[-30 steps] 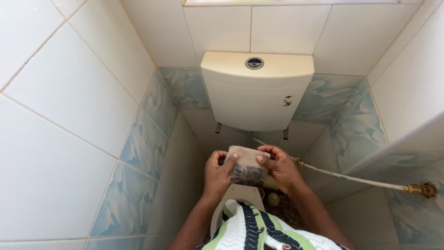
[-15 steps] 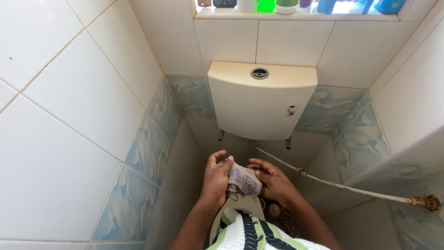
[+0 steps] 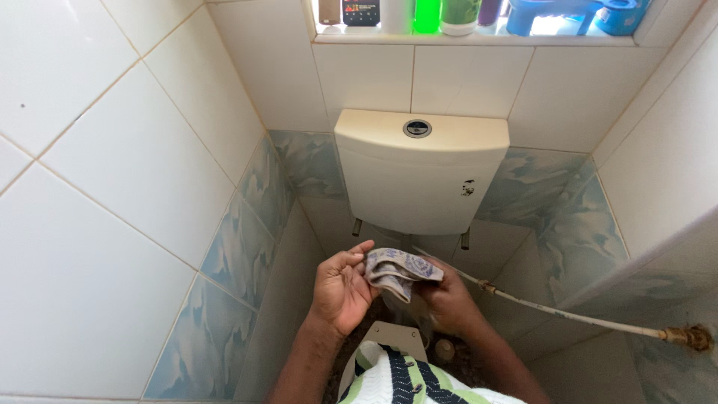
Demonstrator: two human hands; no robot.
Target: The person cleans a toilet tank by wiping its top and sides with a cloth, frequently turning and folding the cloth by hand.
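A crumpled cloth (image 3: 396,271), pale with a blue pattern, hangs between my two hands below the cream toilet cistern (image 3: 420,173). My left hand (image 3: 341,288) is palm-up with its fingertips on the cloth's left end. My right hand (image 3: 447,299) grips the cloth from beneath, on its right side. Both hands are over the toilet bowl (image 3: 393,338), mostly hidden by my striped top (image 3: 407,380).
White wall tiles (image 3: 112,187) close in on both sides, with blue marbled tiles lower down. A white hose (image 3: 568,314) runs right to a brass fitting (image 3: 692,337). Bottles and containers (image 3: 426,15) stand on the sill above the cistern.
The view has tilted up, showing the sill with bottles. The cloth went from flat between my hands to bunched, and my left hand has opened palm-up.
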